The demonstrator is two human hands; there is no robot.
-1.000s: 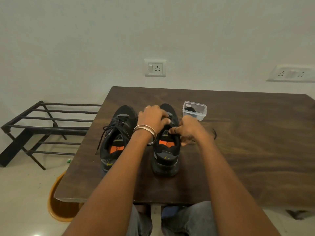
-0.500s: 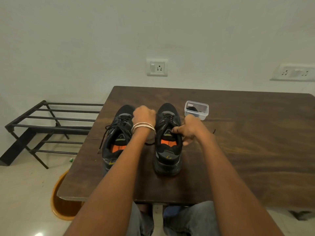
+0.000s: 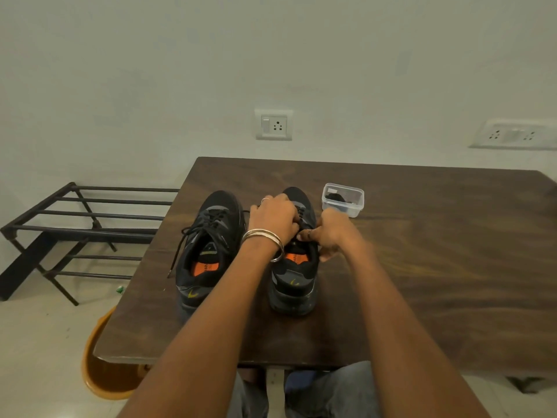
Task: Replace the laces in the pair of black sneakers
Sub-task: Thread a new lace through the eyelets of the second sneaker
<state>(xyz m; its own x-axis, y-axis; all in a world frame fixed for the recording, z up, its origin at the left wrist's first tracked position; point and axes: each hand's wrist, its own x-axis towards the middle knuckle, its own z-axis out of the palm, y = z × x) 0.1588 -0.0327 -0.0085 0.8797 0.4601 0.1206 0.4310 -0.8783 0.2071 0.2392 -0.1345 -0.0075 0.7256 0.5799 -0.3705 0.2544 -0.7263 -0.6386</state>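
- My left hand (image 3: 272,218) sits on top of the right shoe (image 3: 294,267), fingers curled down over its lace (image 3: 301,213) rows; I can't tell if it actually pinches the lace under there.
- My right hand (image 3: 333,232) is just at 3 o'clock of the left one, nearly touching it, thumb and forefinger pinched together at the shoe's upper eyelets, apparently on a bit of lace.
- The right shoe is under both hands, heel toward me, orange insole showing at 6 o'clock of my knuckles.
- The left shoe (image 3: 208,251) stands just beside it at 9 o'clock, not touched, its lace end trailing over the table (image 3: 437,267) edge.
- A tub (image 3: 343,200) with something dark inside sits at 1 o'clock of my right hand, close but apart.
- Bangles (image 3: 265,236) ring my left wrist.
- A rack (image 3: 75,224) stands off the table at 9 o'clock; a bucket (image 3: 99,369) sits at 7 o'clock under the table corner.
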